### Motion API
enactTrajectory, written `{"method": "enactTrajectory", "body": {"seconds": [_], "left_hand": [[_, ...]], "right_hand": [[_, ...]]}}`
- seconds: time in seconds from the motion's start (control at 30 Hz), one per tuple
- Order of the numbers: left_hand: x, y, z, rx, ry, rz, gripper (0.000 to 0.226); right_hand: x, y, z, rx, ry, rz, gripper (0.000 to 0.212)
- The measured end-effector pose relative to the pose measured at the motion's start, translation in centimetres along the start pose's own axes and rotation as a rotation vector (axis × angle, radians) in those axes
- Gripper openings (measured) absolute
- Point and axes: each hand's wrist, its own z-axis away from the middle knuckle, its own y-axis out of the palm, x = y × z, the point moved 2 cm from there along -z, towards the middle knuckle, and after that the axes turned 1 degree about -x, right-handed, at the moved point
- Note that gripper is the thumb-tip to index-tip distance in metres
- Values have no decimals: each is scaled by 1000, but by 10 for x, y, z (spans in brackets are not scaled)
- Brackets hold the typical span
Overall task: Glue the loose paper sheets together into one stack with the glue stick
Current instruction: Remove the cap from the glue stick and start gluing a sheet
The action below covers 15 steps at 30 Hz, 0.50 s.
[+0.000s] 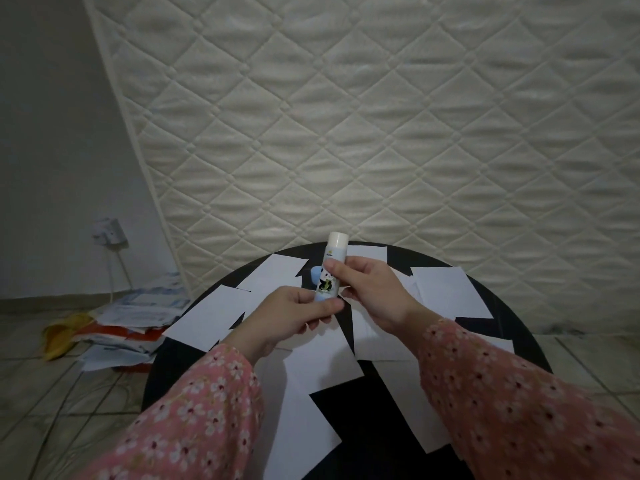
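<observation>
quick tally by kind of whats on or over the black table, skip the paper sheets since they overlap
glue stick: 1
blue cap: 1
hands: 2, left hand and right hand, both gripping the glue stick
total: 4

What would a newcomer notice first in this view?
Both hands, the left hand and the right hand, grip an upright white glue stick with a panda label at centre, its glue tip exposed. Loose white paper sheets lie scattered across the round black table. A quilted cream mattress fills the background.
</observation>
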Motion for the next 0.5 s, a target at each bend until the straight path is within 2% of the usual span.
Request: {"method": "enactTrajectory", "body": {"seconds": [0.03, 0.13, 0.17, 0.27, 0.33, 0.5], "left_hand": [[0, 0, -1, -51, 5, -25, 21], [4, -1, -5, -153, 25, -14, 38], [4, 0, -6, -121, 19, 24, 42], [5, -1, -4, 59, -19, 174, 28], [6, -3, -1, 168, -42, 245, 28], [8, -4, 4, 281, -86, 240, 18]], "right_hand": [[-1, 1, 0, -12, -7, 5, 26], [3, 3, 1, -17, -48, -4, 22], [5, 2, 1, -9, -60, -7, 21], [7, -2, 1, 13, -78, -7, 21], [6, -7, 0, 43, -56, -57, 19], [5, -15, 3, 138, -29, -81, 18]]}}
